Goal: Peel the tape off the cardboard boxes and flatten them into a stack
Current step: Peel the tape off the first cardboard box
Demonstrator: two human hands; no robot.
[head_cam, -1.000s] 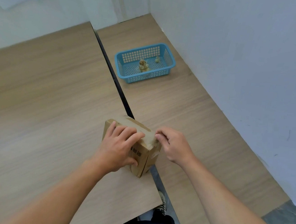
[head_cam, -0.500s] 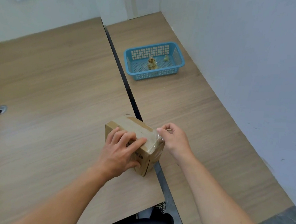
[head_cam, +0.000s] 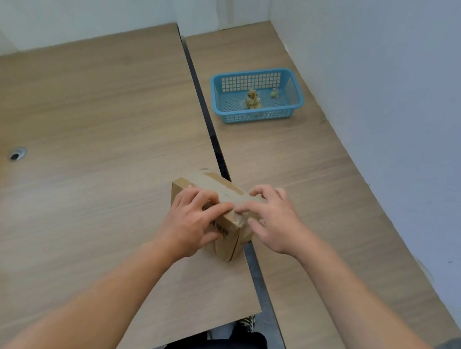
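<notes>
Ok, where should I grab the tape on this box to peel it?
Pinch the tape where it folds over the box's near top edge, coming from the right with your right hand. It looks wrinkled there, so probably easiest to lift, and your left hand steadies the box.

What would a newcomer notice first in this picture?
The two hands near the middle draw the eye: the left hand holds a cardboard box at the right edge of the table, while the right hand touches its taped near corner. Farther back, on the neighbouring table by the wall, a blue basket holds a few crumpled scraps.
</notes>
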